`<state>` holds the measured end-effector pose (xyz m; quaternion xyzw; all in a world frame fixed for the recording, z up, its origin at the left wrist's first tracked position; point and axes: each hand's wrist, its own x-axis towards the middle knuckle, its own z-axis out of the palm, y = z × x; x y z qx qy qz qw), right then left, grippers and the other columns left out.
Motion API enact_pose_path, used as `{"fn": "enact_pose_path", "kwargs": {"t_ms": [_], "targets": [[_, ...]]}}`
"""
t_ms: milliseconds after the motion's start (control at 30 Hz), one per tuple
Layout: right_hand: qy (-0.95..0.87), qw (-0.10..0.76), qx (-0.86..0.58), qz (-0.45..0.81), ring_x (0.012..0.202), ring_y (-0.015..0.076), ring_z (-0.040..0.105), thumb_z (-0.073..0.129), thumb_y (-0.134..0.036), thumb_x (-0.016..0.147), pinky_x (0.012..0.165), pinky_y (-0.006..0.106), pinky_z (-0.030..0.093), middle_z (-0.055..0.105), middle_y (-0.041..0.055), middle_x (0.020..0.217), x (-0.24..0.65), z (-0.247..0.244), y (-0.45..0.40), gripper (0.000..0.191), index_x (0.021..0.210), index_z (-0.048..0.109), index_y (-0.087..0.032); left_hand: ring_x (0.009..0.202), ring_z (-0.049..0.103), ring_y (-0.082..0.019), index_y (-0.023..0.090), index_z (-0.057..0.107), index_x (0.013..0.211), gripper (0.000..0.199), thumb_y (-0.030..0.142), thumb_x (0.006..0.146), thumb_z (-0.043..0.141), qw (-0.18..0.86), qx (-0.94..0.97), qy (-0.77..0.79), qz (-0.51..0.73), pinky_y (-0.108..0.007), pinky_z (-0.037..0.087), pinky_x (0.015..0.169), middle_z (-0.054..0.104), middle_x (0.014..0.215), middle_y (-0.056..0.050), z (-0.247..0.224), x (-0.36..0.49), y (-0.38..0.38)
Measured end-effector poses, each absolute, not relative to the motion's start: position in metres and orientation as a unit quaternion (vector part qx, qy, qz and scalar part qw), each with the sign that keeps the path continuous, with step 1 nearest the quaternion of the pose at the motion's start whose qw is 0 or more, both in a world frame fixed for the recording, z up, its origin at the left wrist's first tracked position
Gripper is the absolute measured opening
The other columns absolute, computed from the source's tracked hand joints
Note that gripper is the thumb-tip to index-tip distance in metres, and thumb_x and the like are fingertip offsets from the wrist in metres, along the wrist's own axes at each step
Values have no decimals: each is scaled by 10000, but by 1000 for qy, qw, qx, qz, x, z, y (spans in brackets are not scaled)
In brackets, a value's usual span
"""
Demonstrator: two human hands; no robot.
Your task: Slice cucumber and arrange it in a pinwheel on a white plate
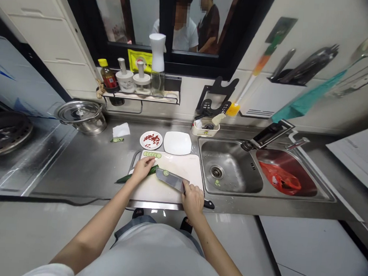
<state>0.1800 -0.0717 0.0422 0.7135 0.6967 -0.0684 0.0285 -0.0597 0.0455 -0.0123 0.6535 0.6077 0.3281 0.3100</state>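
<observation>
In the head view, a dark green cucumber [125, 179] lay aslant at the left of the white cutting board [167, 195], its thin end jutting past the board's edge. The left hand [142, 169] lay across its middle, fingers bent and close together, the cucumber showing on both sides beneath them; whether they gripped it or merely rested there, I could not tell. The fingertips reached past the cucumber's far side, just short of a row of pale slices [152, 154] along the board's upper left.

The right hand [193, 201] was closed around the handle of a broad knife [174, 181], index finger and thumb near the blade. The blade's front end sat right beside the cucumber's right-hand end, though contact could not be made out, and one round slice [166, 173] clung to its face.

Beyond the board stood a dish of red pieces [142, 141] and, next to it, a white plate [177, 143]. The sink [232, 168] was to the right.
</observation>
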Motion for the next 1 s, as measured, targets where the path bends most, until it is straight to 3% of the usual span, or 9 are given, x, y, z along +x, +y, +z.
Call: {"fn": "enact_pose_path", "kwargs": {"t_ms": [100, 267, 467, 633, 1000], "targets": [[702, 26, 709, -60, 944, 215, 540, 594, -194, 846, 811, 311, 316, 653, 80, 1029, 183, 40, -71, 480, 1321, 520, -211, 974, 645, -207, 185, 696, 1095, 386, 454, 845, 579, 360, 688, 554, 301, -317, 496, 896, 699, 1104, -76, 3, -50, 43], [710, 31, 701, -59, 942, 223, 536, 592, -199, 845, 799, 321, 311, 650, 84, 1019, 185, 41, -71, 483, 1322, 517, -210, 964, 624, -215, 209, 738, 956, 333, 474, 767, 665, 353, 757, 508, 209, -297, 473, 867, 713, 1011, -58, 20, -34, 34], [711, 40, 699, -68, 936, 222, 549, 571, -192, 856, 798, 322, 311, 655, 85, 1001, 191, 35, -73, 455, 1309, 528, -206, 865, 617, -175, 202, 731, 897, 189, 318, 769, 652, 370, 762, 492, 201, -261, 460, 790, 703, 929, -34, 17, -22, 35], [702, 39, 707, -78, 934, 225, 561, 569, -205, 857, 812, 318, 315, 661, 83, 999, 197, 25, -76, 457, 1312, 535, -204, 741, 620, -148, 182, 711, 904, 164, 221, 776, 616, 377, 672, 586, 250, -235, 451, 691, 704, 808, -19, 7, -18, 44], [691, 2, 716, -97, 940, 209, 577, 546, -177, 853, 827, 295, 331, 680, 65, 982, 204, 20, -82, 422, 1273, 574, -211, 885, 639, -183, 242, 694, 985, 212, 205, 822, 565, 272, 581, 742, 196, -260, 435, 757, 728, 921, -33, -9, -16, 90]]}}
